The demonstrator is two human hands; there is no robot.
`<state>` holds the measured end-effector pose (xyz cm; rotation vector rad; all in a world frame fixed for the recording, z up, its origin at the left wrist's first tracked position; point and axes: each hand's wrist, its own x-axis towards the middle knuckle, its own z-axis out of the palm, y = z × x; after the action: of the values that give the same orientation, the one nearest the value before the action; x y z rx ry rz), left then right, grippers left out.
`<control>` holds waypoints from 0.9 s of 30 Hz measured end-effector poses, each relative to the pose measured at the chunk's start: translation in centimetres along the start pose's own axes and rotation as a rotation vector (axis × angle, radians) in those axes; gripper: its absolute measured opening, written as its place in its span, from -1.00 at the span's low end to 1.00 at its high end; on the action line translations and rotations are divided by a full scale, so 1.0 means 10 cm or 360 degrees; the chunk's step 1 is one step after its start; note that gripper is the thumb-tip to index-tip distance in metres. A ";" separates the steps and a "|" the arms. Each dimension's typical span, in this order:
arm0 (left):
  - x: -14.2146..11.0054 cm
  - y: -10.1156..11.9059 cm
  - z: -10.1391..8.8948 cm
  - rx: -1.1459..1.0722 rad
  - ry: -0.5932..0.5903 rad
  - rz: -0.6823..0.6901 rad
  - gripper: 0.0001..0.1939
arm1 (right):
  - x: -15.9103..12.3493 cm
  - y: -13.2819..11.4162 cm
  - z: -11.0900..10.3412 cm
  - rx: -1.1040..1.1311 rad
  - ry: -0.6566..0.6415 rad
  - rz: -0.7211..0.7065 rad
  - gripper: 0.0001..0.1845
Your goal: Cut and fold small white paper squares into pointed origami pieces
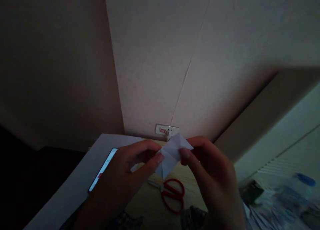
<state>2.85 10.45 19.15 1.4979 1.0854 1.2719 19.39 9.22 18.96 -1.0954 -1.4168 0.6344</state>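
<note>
A small piece of folded white paper [172,153] is held up between both hands, with crease lines crossing it. My left hand [132,166] pinches its left edge between thumb and fingers. On the other side, my right hand [212,173] grips the right edge, the thumb lying on the front. Below the paper, scissors with red handles [175,195] lie on the wooden table [142,203], their blades partly hidden by my left hand and the dim light.
A lit phone [103,170] rests on a large white sheet [72,180] at the left, partly behind my left hand. A wall socket [161,130] with a plug sits behind the table. At the lower right are a plastic bottle with a blue cap [306,180] and a dark box [253,192].
</note>
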 end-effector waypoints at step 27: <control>-0.05 0.05 0.02 -0.0101 -0.0046 -0.0112 -0.83 | -0.06 0.00 0.00 -0.0042 0.0084 -0.0135 -0.82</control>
<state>3.06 9.84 19.51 1.4144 1.0602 1.2215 19.36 8.73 18.72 -1.0594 -1.4218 0.5238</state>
